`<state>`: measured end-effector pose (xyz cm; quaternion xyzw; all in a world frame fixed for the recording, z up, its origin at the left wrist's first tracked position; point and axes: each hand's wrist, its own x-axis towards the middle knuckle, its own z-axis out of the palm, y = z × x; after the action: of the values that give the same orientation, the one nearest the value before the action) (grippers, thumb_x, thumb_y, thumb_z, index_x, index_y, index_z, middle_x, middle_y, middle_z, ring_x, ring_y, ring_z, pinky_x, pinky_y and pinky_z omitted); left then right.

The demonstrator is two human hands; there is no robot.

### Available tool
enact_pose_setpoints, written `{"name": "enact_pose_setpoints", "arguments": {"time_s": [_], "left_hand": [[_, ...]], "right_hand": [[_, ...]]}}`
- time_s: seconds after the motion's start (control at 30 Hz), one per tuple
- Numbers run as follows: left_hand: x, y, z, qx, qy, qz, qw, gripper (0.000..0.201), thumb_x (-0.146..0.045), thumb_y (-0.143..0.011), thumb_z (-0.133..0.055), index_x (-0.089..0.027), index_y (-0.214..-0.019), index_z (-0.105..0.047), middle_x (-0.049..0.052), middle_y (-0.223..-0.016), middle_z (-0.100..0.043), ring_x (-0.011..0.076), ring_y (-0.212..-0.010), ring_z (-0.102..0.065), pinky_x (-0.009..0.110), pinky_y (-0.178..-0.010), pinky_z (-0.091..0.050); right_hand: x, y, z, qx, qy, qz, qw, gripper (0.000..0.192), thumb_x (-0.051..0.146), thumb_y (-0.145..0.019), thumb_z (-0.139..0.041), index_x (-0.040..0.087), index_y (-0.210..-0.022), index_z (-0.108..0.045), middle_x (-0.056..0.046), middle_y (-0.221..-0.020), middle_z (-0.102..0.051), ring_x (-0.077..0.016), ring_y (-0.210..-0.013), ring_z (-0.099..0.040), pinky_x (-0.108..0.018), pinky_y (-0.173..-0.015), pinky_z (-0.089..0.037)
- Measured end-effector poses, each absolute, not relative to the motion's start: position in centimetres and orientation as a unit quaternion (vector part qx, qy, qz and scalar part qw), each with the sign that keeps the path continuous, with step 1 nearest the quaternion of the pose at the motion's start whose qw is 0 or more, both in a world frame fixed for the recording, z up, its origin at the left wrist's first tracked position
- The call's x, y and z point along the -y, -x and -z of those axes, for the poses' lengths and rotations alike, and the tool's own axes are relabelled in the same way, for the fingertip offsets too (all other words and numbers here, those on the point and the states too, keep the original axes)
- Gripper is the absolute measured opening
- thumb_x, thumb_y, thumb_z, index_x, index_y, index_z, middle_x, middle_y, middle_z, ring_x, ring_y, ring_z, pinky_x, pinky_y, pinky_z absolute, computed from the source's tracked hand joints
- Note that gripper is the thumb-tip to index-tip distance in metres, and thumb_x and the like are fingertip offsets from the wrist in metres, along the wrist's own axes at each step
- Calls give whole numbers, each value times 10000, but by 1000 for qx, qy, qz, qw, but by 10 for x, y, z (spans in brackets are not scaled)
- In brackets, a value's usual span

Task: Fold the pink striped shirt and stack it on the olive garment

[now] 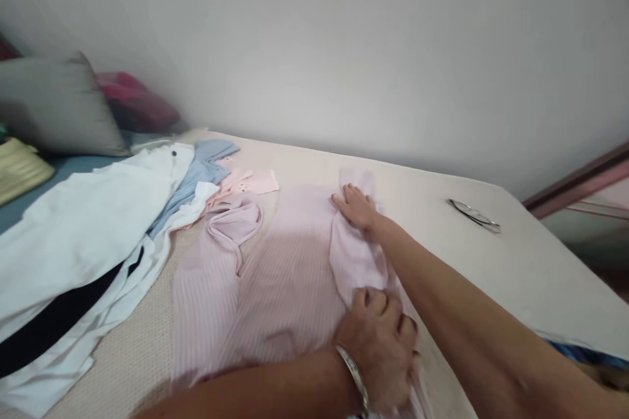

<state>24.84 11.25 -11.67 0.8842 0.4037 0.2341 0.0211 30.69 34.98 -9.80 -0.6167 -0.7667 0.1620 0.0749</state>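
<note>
A pale pink ribbed long-sleeved top (pixel 289 275) lies spread over the bed, one sleeve at its left and the other under my hands on the right. My right hand (pixel 358 207) rests flat on the upper part of that right sleeve, fingers extended. Closer to me, my left hand (pixel 381 344), with a silver bracelet (pixel 354 373) at the wrist, has curled fingers closed on the lower sleeve; it is slightly blurred. My left forearm covers the top's near edge.
White garments (pixel 98 216) with a black piece (pixel 63 314), a light blue garment (pixel 196 173) and a pink one (pixel 246 180) lie at left. Behind them are a grey pillow (pixel 54 105) and a magenta bundle (pixel 135 101). Eyeglasses (pixel 474 215) rest at right; a wall (pixel 314 52) stands behind.
</note>
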Motion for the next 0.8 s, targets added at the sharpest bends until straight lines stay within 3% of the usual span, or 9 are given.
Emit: {"name": "enact_pose_setpoints", "arguments": {"time_s": [0.1,0.2,0.3,0.4,0.5,0.6,0.67,0.8], "left_hand": [[-110,-243,105,-405,-892,-194,43,306,-427,-914,-565,-147,-1026,-619,132,-1085,-580,285,-1041,-507,474,-874,-435],[-109,-244,98,-403,-894,-183,64,288,-408,-933,-542,-166,-1066,-622,126,-1125,-590,285,-1107,-496,476,-950,-413],[-108,-246,93,-393,-903,-147,86,256,-358,-945,-517,-165,-1073,-627,112,-1122,-605,270,-1123,-503,456,-996,-408],[-104,-242,82,-399,-908,-86,91,285,-317,-967,-476,-121,-1113,-623,152,-1259,-582,275,-1239,-473,448,-1062,-393],[-84,-221,64,-396,-911,-61,102,306,-226,-982,-421,-118,-1204,-602,159,-1448,-491,241,-1418,-346,407,-1169,-310],[-48,-176,40,-437,-888,-42,137,327,-202,-976,-401,-167,-1232,-601,133,-1481,-491,209,-1396,-410,369,-1155,-341],[-24,-132,28,-542,-829,-37,134,318,-245,-995,-366,-203,-1195,-610,121,-1439,-543,211,-1287,-534,369,-1092,-405],[0,-44,22,-806,-582,23,103,356,-336,-1008,-295,-151,-1110,-583,183,-1126,-696,311,-1019,-685,438,-854,-502]], "right_hand": [[-291,-333,53,777,572,-227,130,674,592,-1024,-225,156,-1498,-424,-148,-1554,-411,-269,-1450,-353,-416,-1185,-282],[-179,-361,23,778,541,-253,194,634,593,-1020,-303,172,-1469,-457,-142,-1487,-498,-265,-1381,-451,-421,-1157,-329],[-63,-378,18,758,577,-243,186,463,466,-1024,-393,210,-1384,-529,-130,-1307,-624,-256,-1200,-588,-388,-1004,-452],[8,-380,30,755,593,-228,159,289,315,-1025,-402,221,-1170,-633,-94,-1099,-673,-221,-999,-641,-320,-838,-479],[28,-376,44,784,585,-183,99,172,257,-970,-500,203,-987,-662,-88,-1015,-663,-227,-933,-632,-305,-761,-454],[23,-374,50,817,554,-150,54,118,297,-916,-608,200,-940,-670,-80,-980,-669,-243,-937,-632,-305,-749,-432],[18,-375,51,821,552,-139,42,164,350,-933,-604,208,-884,-668,-67,-920,-671,-236,-884,-640,-303,-724,-419],[18,-374,52,807,578,-81,93,201,341,-984,-526,205,-869,-619,-66,-901,-651,-229,-842,-637,-305,-688,-401]]}}
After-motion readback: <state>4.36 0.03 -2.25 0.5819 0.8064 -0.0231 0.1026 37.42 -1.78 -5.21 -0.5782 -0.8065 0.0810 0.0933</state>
